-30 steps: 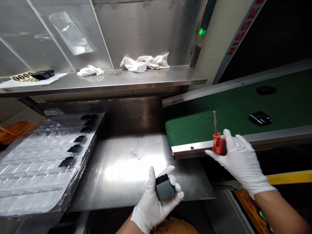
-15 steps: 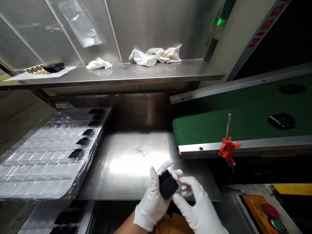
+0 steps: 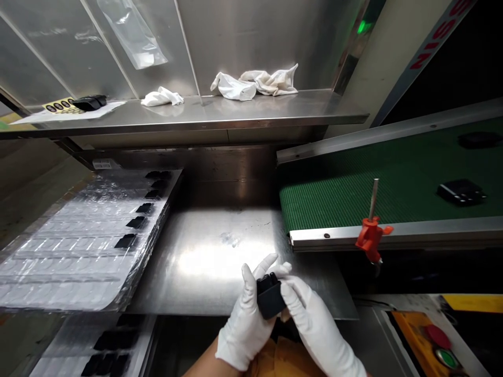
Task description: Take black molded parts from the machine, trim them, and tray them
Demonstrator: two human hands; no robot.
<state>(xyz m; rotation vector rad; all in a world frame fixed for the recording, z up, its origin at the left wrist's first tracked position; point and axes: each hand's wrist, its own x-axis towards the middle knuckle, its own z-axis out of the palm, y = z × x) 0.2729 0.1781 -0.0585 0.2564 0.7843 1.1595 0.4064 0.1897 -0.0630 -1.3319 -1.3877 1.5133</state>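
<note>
My left hand (image 3: pixel 245 324) and my right hand (image 3: pixel 316 324) both grip a black rectangular plastic block (image 3: pixel 270 297) low in the middle of the view. The left fingers wrap its left side and the right fingers press on its right side, hiding part of it. Both hands are over the front edge of a steel work table (image 3: pixel 220 262). To the right, a red-handled screwdriver (image 3: pixel 369 238) sits at the aluminium rail (image 3: pixel 396 233) of a green conveyor belt (image 3: pixel 373 196), its shaft pointing up and away from my hands.
Left of the table lie stacked clear plastic trays (image 3: pixel 78 262) holding black parts. Two black parts (image 3: pixel 461 192) sit on the belt. A steel shelf (image 3: pixel 196 118) above carries white cloths (image 3: pixel 255 84). A panel with red and green buttons (image 3: pixel 436 337) is at lower right.
My right hand has left the red-handled screwdriver and come over to the black block. The screwdriver stays at the rail. The view has shifted slightly.
</note>
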